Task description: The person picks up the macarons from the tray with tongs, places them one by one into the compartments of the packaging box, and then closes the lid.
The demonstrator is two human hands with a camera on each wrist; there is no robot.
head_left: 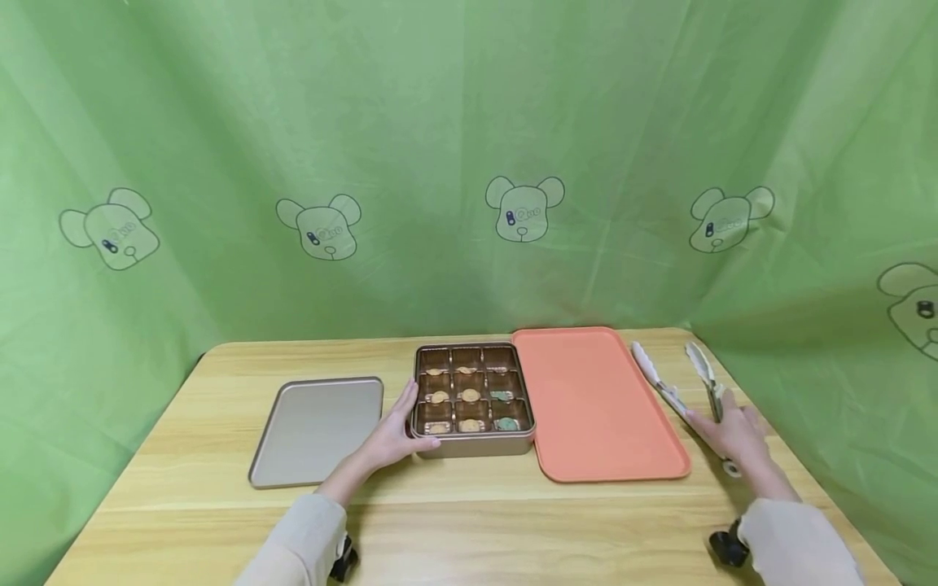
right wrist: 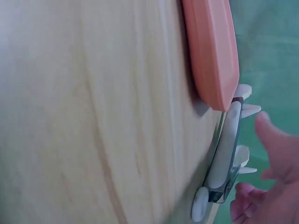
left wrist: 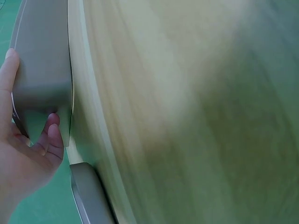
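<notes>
A square metal tin [head_left: 476, 445] with a divided brown insert stands mid-table, holding cookies [head_left: 470, 395] in its compartments. Most cookies look golden; those in the right column include green ones [head_left: 506, 424]. My left hand [head_left: 387, 439] grips the tin's near left corner, thumb on the front wall and fingers along the left side. At the right, a pair of tongs [head_left: 670, 396] lies with its arms spread and white tips pointing away. Over the tongs' handle end hovers my right hand [head_left: 743, 443]; in the right wrist view its thumb is apart from the white grip [right wrist: 226, 149].
A coral tray [head_left: 601, 407] lies between the tin and the tongs, its left edge against the tin. Left of the tin is a flat, square metal lid [head_left: 318, 431]. Green curtains [head_left: 440, 163] hang behind and beside the wooden table [head_left: 469, 529].
</notes>
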